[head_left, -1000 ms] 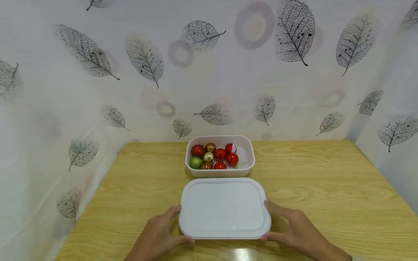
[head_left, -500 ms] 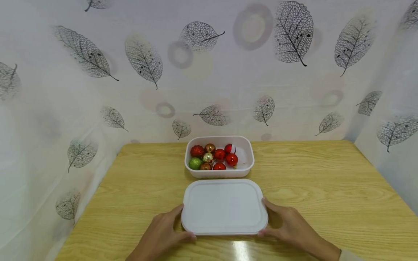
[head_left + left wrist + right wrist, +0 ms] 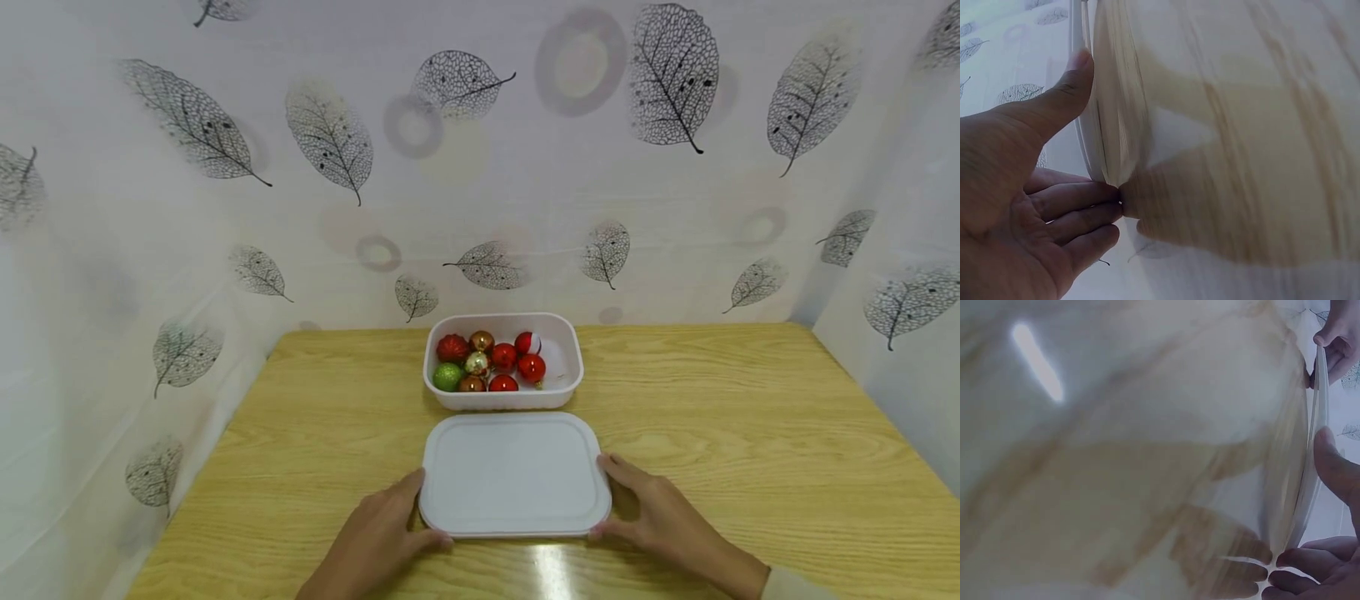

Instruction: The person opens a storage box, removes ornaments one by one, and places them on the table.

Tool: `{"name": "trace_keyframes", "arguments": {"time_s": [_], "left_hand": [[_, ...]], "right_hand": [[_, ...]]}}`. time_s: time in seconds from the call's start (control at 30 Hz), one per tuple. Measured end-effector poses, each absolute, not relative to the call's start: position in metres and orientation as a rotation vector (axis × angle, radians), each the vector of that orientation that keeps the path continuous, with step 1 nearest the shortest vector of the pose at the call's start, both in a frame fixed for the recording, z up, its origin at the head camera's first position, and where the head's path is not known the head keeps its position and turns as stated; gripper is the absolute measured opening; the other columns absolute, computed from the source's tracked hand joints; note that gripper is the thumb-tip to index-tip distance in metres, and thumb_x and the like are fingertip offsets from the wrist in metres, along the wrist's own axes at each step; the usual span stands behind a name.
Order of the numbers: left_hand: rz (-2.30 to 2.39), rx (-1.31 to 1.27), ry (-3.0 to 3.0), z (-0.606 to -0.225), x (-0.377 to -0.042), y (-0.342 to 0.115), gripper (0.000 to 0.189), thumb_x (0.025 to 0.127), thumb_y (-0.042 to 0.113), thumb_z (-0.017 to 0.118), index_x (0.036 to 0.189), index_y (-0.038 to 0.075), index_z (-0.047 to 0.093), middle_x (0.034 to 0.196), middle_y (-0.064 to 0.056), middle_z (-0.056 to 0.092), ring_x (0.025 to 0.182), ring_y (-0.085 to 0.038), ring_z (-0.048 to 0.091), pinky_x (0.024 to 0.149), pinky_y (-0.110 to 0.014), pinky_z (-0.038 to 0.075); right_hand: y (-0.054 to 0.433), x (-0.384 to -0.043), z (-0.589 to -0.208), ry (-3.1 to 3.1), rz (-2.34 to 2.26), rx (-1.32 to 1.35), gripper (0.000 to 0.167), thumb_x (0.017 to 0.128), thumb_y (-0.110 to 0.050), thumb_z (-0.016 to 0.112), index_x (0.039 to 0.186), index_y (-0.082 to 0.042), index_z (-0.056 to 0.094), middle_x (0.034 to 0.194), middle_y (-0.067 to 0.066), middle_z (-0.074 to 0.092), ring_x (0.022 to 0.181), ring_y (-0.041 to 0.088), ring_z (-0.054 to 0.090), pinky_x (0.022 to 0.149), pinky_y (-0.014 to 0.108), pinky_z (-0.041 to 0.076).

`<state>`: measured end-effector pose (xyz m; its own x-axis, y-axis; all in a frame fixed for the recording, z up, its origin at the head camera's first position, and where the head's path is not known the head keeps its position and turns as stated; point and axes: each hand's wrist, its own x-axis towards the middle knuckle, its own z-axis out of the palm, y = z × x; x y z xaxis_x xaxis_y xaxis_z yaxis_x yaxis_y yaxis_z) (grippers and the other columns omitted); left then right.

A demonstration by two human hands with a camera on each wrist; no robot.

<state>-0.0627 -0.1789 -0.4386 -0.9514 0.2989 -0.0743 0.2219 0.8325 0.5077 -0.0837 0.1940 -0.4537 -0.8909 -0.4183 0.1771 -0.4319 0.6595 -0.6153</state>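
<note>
A white rounded-rectangular lid [image 3: 516, 473] lies flat close over the tabletop, in front of a white plastic box. My left hand [image 3: 378, 529] holds its left end, thumb at the near corner and fingers along the side. At the opposite end my right hand [image 3: 663, 521] grips in the same way. In the left wrist view the lid [image 3: 1076, 112] appears edge-on, with the thumb against its rim and fingertips down at the table surface. The right wrist view shows the lid [image 3: 1319, 406] as a thin strip, the right thumb [image 3: 1334, 459] pressing its edge.
The open white box [image 3: 502, 401] stands just behind the lid. Several Christmas baubles fill its left and middle, among them a green bauble [image 3: 447, 377] and a red bauble [image 3: 532, 367]. Leaf-printed cloth [image 3: 495, 183] hangs behind and beside the wooden table [image 3: 750, 433].
Both hands have brought the lid down and slightly away from me, so it looks smaller and its near edge sits higher in the head view. The box and baubles have stayed put.
</note>
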Motion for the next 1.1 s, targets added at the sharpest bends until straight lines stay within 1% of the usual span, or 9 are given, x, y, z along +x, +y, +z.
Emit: {"name": "trace_keyframes", "arguments": {"time_s": [0.07,0.2,0.4,0.7,0.77,0.87,0.93,0.97,1.1], "left_hand": [[0.742,0.413,2.863,-0.439,-0.063,-0.178,0.098,0.076,0.059,0.079,0.14,-0.009,0.049,0.137,-0.026,0.058,0.122,-0.037,0.061,0.101,-0.052,0.054],[0.733,0.404,2.847,-0.439,-0.063,-0.176,0.099,0.077,0.056,0.08,0.141,-0.011,0.047,0.14,-0.03,0.055,0.126,-0.041,0.057,0.104,-0.056,0.05],[0.712,0.403,2.842,-0.438,-0.063,-0.175,0.099,0.078,0.055,0.08,0.141,-0.013,0.046,0.139,-0.033,0.053,0.126,-0.043,0.057,0.102,-0.057,0.051],[0.729,0.431,2.84,-0.437,-0.063,-0.175,0.093,0.079,0.049,0.082,0.141,-0.012,0.047,0.141,-0.031,0.053,0.127,-0.042,0.056,0.103,-0.057,0.05],[0.746,0.412,2.848,-0.435,-0.063,-0.175,0.09,0.08,0.05,0.081,0.14,-0.009,0.048,0.139,-0.028,0.056,0.126,-0.039,0.058,0.102,-0.055,0.052],[0.77,0.344,2.893,-0.429,-0.065,-0.174,0.086,0.084,0.05,0.078,0.141,-0.007,0.05,0.138,-0.025,0.058,0.124,-0.037,0.059,0.102,-0.053,0.053],[0.779,0.277,2.938,-0.423,-0.069,-0.174,0.08,0.089,0.049,0.074,0.142,-0.006,0.051,0.136,-0.022,0.061,0.123,-0.036,0.061,0.101,-0.053,0.053],[0.777,0.258,2.961,-0.42,-0.072,-0.174,0.077,0.092,0.048,0.072,0.143,-0.007,0.051,0.128,-0.022,0.065,0.118,-0.035,0.063,0.099,-0.053,0.055],[0.857,0.202,3.013,-0.408,-0.086,-0.176,0.065,0.099,0.041,0.066,0.141,-0.007,0.054,0.12,-0.022,0.069,0.114,-0.037,0.066,0.098,-0.054,0.056]], "right_hand": [[0.193,-0.083,-0.454,-2.859,1.032,0.726,0.098,0.067,-0.05,0.089,0.134,0.013,0.056,0.133,0.039,0.054,0.12,0.051,0.058,0.097,0.057,0.052],[0.191,-0.083,-0.455,-2.882,0.976,0.719,0.098,0.066,-0.048,0.091,0.134,0.013,0.057,0.135,0.039,0.053,0.12,0.051,0.058,0.096,0.057,0.054],[0.19,-0.083,-0.455,-2.901,0.964,0.715,0.093,0.067,-0.042,0.092,0.134,0.013,0.057,0.136,0.038,0.053,0.121,0.051,0.057,0.096,0.056,0.053],[0.19,-0.083,-0.451,-2.896,0.953,0.734,0.087,0.069,-0.036,0.093,0.133,0.012,0.058,0.134,0.035,0.056,0.123,0.048,0.057,0.099,0.056,0.052],[0.191,-0.085,-0.449,-2.88,0.935,0.751,0.085,0.069,-0.036,0.092,0.132,0.012,0.059,0.131,0.033,0.059,0.12,0.046,0.06,0.098,0.055,0.053],[0.193,-0.089,-0.443,-2.861,0.929,0.765,0.082,0.072,-0.036,0.091,0.131,0.01,0.059,0.129,0.03,0.062,0.117,0.045,0.062,0.096,0.054,0.055],[0.194,-0.094,-0.437,-2.836,0.929,0.766,0.077,0.074,-0.033,0.09,0.131,0.01,0.06,0.128,0.027,0.064,0.116,0.043,0.064,0.095,0.053,0.056],[0.195,-0.097,-0.434,-2.819,0.929,0.77,0.075,0.076,-0.032,0.09,0.131,0.009,0.061,0.128,0.027,0.064,0.115,0.043,0.064,0.094,0.053,0.057],[0.196,-0.109,-0.422,-2.77,0.976,0.747,0.064,0.081,-0.027,0.087,0.129,0.007,0.063,0.127,0.022,0.066,0.111,0.04,0.066,0.091,0.052,0.059]]}}
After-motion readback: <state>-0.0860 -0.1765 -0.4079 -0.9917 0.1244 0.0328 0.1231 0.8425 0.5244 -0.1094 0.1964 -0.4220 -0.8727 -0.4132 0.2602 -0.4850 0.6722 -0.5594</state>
